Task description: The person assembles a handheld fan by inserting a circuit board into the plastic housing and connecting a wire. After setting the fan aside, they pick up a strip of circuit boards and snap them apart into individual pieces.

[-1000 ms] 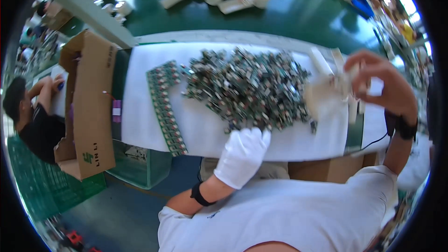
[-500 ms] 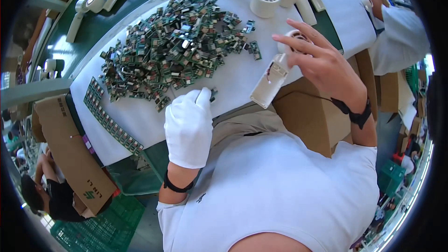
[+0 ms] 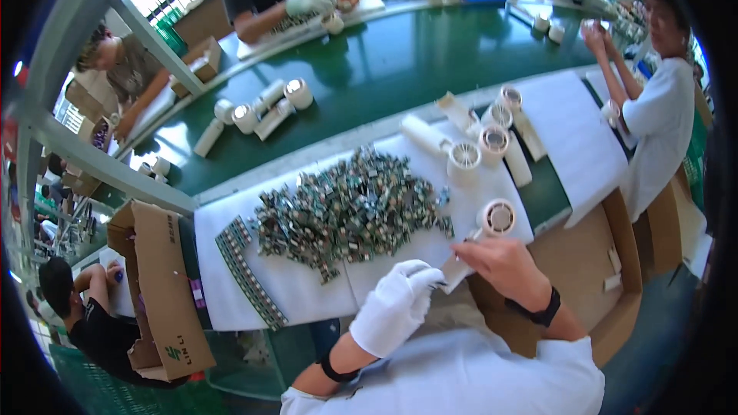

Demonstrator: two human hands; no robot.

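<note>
My left hand (image 3: 390, 309), in a white glove, is closed with its fingertips pinched. A dark sliver of a small circuit board shows at those fingertips, mostly hidden. My bare right hand (image 3: 503, 267) grips a cream handheld fan (image 3: 498, 217) around its opened handle; the round fan head points away from me. Both hands meet at the handle, close to the table's near edge. Beyond my left hand lies a big heap of small green circuit boards (image 3: 346, 207). A strip of joined boards (image 3: 247, 273) lies left of the heap.
Several cream fans and handle shells (image 3: 464, 155) lie behind the heap to the right. More fans (image 3: 261, 111) rest on the green conveyor belt (image 3: 369, 69). A cardboard box (image 3: 626, 292) stands at my right, another (image 3: 165, 284) at the left. Co-workers sit around the line.
The view has tilted up, showing more of the belt and co-workers. My left hand has moved from the heap's near edge to the fan handle. My right hand has closed in on the handle.
</note>
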